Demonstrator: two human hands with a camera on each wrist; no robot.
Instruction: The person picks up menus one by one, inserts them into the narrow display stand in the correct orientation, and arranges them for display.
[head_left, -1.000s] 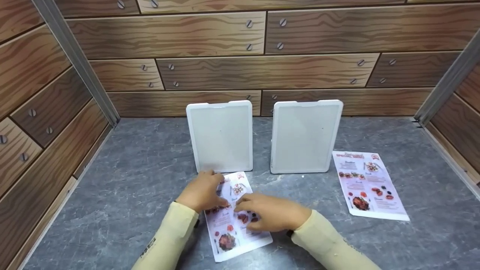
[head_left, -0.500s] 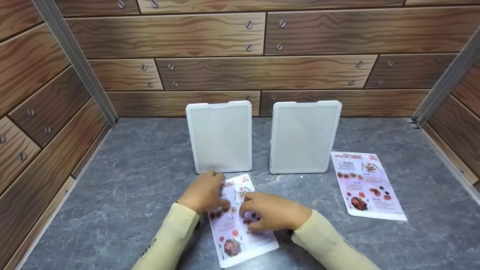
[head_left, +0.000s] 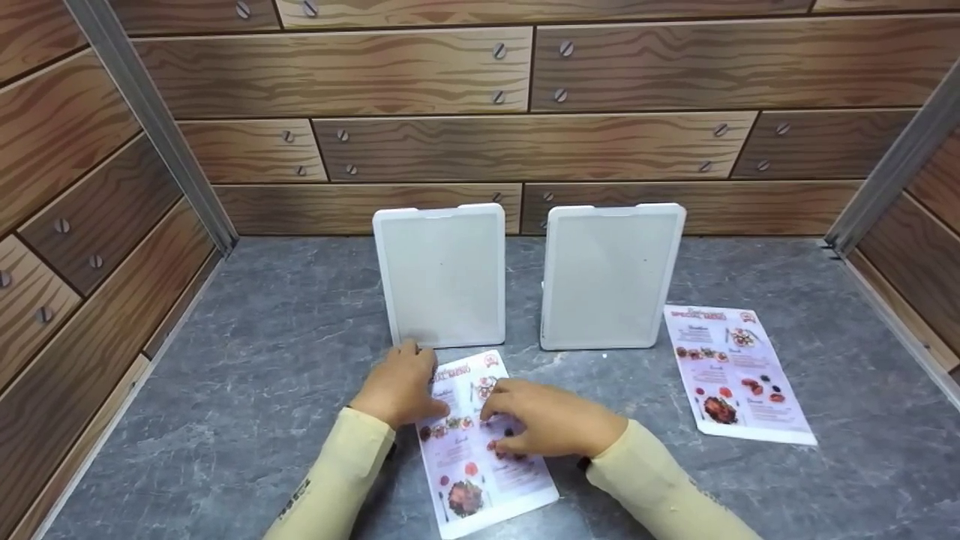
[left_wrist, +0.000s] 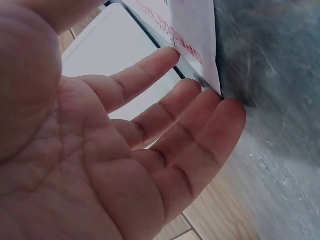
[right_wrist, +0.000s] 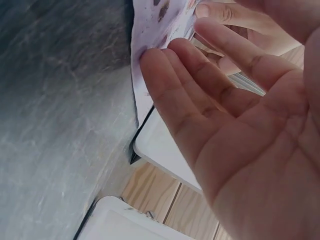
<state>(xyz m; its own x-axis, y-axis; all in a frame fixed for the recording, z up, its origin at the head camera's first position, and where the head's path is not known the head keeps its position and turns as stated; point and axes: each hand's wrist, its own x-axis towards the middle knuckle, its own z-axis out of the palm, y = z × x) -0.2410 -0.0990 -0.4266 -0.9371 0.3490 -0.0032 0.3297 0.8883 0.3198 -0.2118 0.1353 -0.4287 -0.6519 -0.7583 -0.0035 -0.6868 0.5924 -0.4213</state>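
A printed menu sheet [head_left: 487, 480] with a red heading and food pictures lies slightly turned on the grey surface. Along its upper left edge is my left hand [head_left: 396, 386], fingers loosely extended; in the left wrist view the fingertips [left_wrist: 232, 112] reach the corner of the menu sheet [left_wrist: 197, 37] by the heading. My right hand [head_left: 559, 416] is over the sheet's right side with its fingers gently bent. Seen from the right wrist, its fingertips [right_wrist: 152, 60] are at the printed face of the menu sheet [right_wrist: 145, 25]. Neither hand pinches the paper.
Two white-framed upright display stands [head_left: 448, 277] [head_left: 611, 279] with blank pale panels are just behind the hands. A second menu sheet [head_left: 739, 375] lies flat at the right. Wood-patterned walls [head_left: 420, 71] enclose the back and sides of the grey marbled surface [head_left: 247, 360].
The menu sheet under the hands has slid a little rightward and toward me. My left hand has drawn slightly left, showing more of the heading; my right hand has barely moved.
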